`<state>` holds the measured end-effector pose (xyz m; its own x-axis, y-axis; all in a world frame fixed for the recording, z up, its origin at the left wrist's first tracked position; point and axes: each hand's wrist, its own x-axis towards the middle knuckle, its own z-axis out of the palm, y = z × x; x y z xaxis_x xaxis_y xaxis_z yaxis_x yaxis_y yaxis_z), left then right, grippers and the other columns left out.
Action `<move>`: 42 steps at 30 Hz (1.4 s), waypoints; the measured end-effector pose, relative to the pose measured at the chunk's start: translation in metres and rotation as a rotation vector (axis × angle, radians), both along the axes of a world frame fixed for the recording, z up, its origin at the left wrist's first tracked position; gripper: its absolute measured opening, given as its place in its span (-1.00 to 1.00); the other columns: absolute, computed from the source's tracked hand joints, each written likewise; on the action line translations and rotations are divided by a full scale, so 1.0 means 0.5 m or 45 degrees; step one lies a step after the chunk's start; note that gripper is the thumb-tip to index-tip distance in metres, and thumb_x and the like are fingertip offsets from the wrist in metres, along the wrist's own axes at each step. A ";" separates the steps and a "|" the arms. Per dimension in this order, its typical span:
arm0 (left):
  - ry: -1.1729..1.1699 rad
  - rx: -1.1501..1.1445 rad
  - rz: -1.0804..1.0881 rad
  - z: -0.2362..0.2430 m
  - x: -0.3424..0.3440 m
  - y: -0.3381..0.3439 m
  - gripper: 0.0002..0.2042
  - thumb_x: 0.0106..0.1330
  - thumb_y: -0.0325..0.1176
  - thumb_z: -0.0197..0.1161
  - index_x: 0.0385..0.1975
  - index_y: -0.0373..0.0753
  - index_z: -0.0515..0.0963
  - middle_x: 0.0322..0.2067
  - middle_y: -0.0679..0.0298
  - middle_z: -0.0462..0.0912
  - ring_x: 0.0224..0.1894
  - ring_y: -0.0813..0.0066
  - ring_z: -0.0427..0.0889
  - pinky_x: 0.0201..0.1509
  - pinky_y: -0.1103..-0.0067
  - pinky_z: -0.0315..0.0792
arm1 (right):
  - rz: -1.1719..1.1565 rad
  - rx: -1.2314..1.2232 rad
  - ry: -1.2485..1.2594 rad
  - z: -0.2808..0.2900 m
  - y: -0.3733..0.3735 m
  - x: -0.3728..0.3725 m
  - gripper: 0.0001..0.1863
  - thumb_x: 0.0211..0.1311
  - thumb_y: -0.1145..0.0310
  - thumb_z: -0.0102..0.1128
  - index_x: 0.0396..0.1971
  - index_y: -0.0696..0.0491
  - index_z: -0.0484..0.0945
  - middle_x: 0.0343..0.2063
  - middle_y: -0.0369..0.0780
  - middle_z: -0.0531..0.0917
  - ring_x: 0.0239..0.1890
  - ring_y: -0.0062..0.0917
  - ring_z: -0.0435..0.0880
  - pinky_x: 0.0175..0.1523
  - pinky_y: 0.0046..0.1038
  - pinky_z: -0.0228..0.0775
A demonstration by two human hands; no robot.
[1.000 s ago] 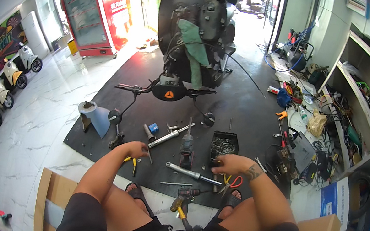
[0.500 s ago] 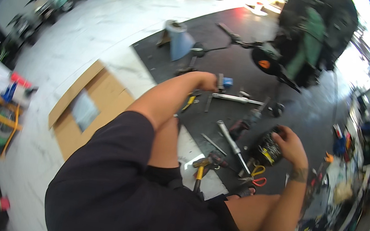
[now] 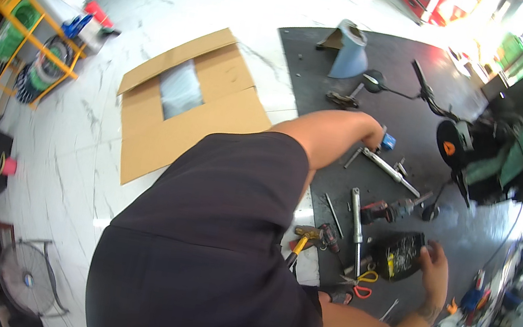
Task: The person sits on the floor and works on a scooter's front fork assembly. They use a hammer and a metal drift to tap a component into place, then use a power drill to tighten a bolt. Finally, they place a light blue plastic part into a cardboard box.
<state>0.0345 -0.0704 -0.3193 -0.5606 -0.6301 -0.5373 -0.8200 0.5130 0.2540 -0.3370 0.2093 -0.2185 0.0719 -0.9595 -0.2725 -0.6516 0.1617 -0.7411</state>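
Note:
At the right, my right hand (image 3: 435, 265) pinches the edge of a black plastic-wrapped package (image 3: 403, 254) with a yellow label, which rests on the dark mat (image 3: 335, 45). My left arm reaches forward over the mat. My left hand (image 3: 373, 134) is beside a small blue thing (image 3: 388, 141); its fingers are hidden behind the wrist. Close to it lies a silver tube (image 3: 392, 170), and a second silver tube (image 3: 356, 226) is nearer me. A red and black power tool (image 3: 387, 211) lies between that tube and the package.
Scissors (image 3: 362, 290), a yellow-handled hammer (image 3: 297, 248) and a thin rod (image 3: 335, 214) lie near my legs. An open cardboard box (image 3: 140, 151) lies left on the white floor. Motorbike handlebars and bodywork (image 3: 509, 155) stand at the far right, a light-blue curved panel (image 3: 350, 58) farther back.
My view has swung left, so the mat and tools sit farther right and the box shows more fully. Both hands stay beside the same things.

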 end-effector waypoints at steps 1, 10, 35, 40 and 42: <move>-0.070 0.083 0.111 0.007 -0.002 0.005 -0.49 0.37 0.03 0.32 0.09 -0.27 0.72 0.08 0.00 0.74 0.09 0.08 0.72 0.17 0.16 0.55 | 0.003 0.012 0.022 -0.002 -0.004 -0.001 -0.52 0.50 0.22 0.26 0.27 0.18 0.50 -0.32 -0.30 0.67 -0.31 -0.64 0.57 -0.22 -0.53 0.41; -0.049 0.073 -0.016 0.009 -0.019 0.003 -0.46 0.35 0.02 0.33 0.15 -0.28 0.69 0.13 -0.04 0.71 0.17 0.00 0.68 0.23 0.14 0.51 | -0.039 0.074 0.119 0.012 -0.017 0.008 -0.48 0.47 0.24 0.29 0.24 0.29 0.51 -0.18 -0.12 0.75 -0.14 -0.48 0.70 0.09 -0.42 0.52; 0.021 -0.043 0.022 -0.003 0.044 -0.025 -0.46 0.38 -0.02 0.34 0.27 -0.20 0.60 0.18 -0.03 0.68 0.24 0.02 0.64 0.36 0.30 0.47 | -0.076 0.064 0.271 0.018 -0.010 -0.010 -0.39 0.39 0.03 0.32 0.23 0.19 0.57 -0.11 0.00 0.79 -0.02 -0.19 0.78 0.14 -0.27 0.57; 0.013 -0.084 -0.028 -0.034 0.044 -0.046 -0.48 0.36 -0.02 0.34 0.21 -0.23 0.64 0.14 0.00 0.71 0.20 0.02 0.67 0.30 0.30 0.52 | 0.001 0.040 0.307 0.000 -0.008 -0.019 -0.41 0.37 0.03 0.33 0.19 0.20 0.59 -0.09 0.05 0.78 -0.01 -0.16 0.77 0.12 -0.26 0.58; -0.083 -0.080 -0.185 -0.045 0.043 -0.055 -0.56 0.37 -0.06 0.31 0.07 -0.25 0.69 0.05 -0.04 0.74 0.07 0.01 0.73 0.16 0.21 0.58 | 0.027 -0.090 0.360 -0.003 -0.005 -0.021 -0.42 0.35 0.01 0.34 0.13 0.20 0.64 -0.07 0.07 0.76 0.01 -0.11 0.76 0.12 -0.24 0.59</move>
